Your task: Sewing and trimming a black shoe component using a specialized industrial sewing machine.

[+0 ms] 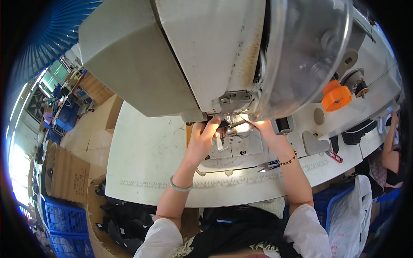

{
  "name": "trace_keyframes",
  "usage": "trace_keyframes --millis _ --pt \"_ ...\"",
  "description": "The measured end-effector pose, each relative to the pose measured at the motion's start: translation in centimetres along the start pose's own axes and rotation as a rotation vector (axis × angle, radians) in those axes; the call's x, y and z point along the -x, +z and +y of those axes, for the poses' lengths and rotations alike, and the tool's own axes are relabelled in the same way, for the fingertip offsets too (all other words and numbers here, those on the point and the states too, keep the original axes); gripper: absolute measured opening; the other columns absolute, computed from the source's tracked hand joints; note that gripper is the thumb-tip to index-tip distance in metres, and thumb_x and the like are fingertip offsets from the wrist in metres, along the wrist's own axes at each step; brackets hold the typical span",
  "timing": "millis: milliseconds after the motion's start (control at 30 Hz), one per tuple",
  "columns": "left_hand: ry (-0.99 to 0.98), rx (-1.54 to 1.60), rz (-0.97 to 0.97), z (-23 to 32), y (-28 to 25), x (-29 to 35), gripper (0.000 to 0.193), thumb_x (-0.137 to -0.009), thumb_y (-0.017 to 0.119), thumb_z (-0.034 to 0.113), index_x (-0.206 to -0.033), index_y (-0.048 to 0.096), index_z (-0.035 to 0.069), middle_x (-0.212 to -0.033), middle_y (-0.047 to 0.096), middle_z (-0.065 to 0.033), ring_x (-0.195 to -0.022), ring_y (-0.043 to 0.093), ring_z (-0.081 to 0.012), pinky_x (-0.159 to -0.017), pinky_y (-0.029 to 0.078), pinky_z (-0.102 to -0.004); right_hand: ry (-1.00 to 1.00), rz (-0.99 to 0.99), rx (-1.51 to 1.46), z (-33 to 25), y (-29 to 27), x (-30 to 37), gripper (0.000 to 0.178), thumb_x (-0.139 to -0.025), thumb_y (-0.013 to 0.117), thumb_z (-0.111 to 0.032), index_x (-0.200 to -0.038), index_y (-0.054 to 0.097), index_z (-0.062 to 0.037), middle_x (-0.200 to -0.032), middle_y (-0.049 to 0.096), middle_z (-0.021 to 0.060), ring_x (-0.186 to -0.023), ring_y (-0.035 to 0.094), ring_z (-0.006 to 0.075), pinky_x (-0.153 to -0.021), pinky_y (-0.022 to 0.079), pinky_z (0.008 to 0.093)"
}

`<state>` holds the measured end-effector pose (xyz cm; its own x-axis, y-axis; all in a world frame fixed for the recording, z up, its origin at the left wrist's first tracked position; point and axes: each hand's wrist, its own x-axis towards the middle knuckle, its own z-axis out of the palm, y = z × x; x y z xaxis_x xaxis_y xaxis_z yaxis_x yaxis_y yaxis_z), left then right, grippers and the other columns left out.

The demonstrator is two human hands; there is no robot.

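A large grey-white sewing machine (211, 47) fills the upper middle, its needle area (234, 118) brightly lit. Just left of the needle, my left hand (203, 136) is closed, thumb and fingers pinching a small black piece of fabric (224, 124). My right hand (267, 132) reaches in from the other side with its fingers drawn together at the lit spot. Glare and the machine head hide its fingertips and whatever they hold. Below the needle lies the shiny metal machine bed plate (245, 148). Beside my right wrist rests a pair of thread snips (269, 166).
A ruler strip (223, 182) runs along the white table's (142, 150) front edge. An orange knob (336, 96) and a red-handled tool (334, 156) are at right. Black pieces fill a carton (95, 215) at lower left, near blue crates (66, 219). Another person's arm (390, 144) shows far right.
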<state>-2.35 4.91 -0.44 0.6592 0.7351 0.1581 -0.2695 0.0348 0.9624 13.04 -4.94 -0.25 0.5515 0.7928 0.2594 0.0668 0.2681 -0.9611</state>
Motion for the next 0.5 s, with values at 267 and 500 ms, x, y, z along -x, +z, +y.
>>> trace_keyframes --millis 267,500 --pt "0.030 0.092 -0.163 0.8 -0.5 -0.9 0.009 -0.089 0.045 0.008 -0.089 0.051 0.002 -0.074 0.046 -0.0019 -0.061 0.038 -0.0088 -0.056 0.029 -0.0235 -0.203 -0.068 -0.050 -1.6 0.8 0.6 0.018 -0.080 0.054 -0.006 -0.097 0.052 -0.0012 -0.093 0.057 0.0027 -0.082 0.051 0.0087 -0.071 0.041 0.0240" --pt "-0.023 0.049 -0.175 1.1 -0.4 -0.8 0.012 -0.091 0.047 0.015 -0.091 0.052 0.004 -0.076 0.047 0.0001 -0.061 0.038 -0.0082 -0.056 0.030 -0.0224 0.024 -0.247 0.831 -2.0 -0.6 1.2 0.032 -0.089 0.047 -0.012 -0.119 0.047 -0.0026 -0.117 0.046 0.0089 -0.106 0.047 0.0147 -0.089 0.038 0.0251"
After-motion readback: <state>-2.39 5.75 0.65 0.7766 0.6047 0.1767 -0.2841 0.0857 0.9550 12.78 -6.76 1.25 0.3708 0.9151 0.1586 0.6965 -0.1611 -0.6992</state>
